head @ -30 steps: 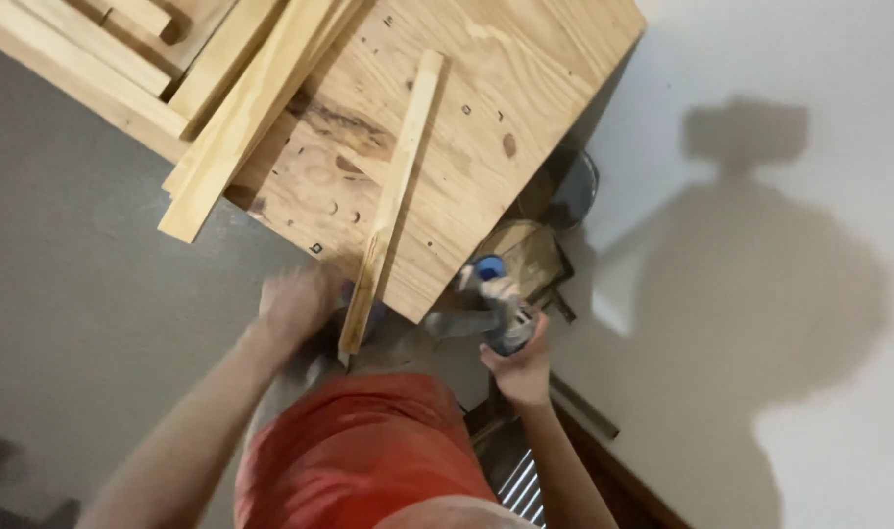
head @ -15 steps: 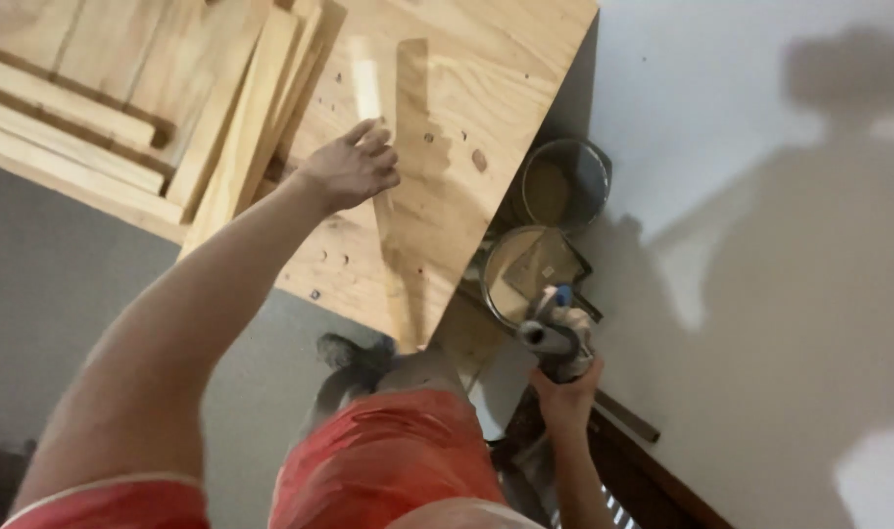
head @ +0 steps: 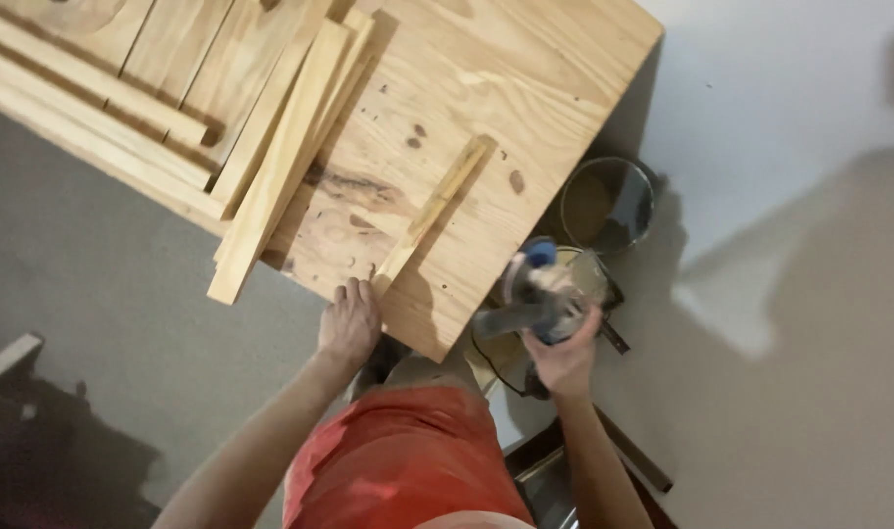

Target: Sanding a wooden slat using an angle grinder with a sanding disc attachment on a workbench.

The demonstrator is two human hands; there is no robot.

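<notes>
**Fingers on a wood strip, power tool in the other hand**

Head view: the fingers [head: 354, 294] of the left hand [head: 349, 328] lie flat and close together at the near edge of the bench [head: 525, 88], their tips touching the near end of a thin wood strip [head: 432, 211]. They press on it rather than wrap it; no closed grasp shows. The strip lies flat on the pale plywood top and runs at a slant away from the person, its far end near a dark knot in the grain.

The right hand [head: 564, 358] is off the bench's right side, above the floor [head: 790, 294], its fingers curled tight around a hand-held power tool [head: 530, 299] with a grey body and a blue cap. The tool is blurred, so its kind cannot be told exactly.

Just beyond the tool, on the floor beside the bench, stand two round open containers [head: 608, 201], one partly hidden behind the tool.

On the left part of the bench lies a loose stack of longer boards [head: 280, 167], one sticking out past the near edge, well apart from the strip. The person's red shorts [head: 403, 456] fill the bottom middle, and a shadow falls across the floor at right.
</notes>
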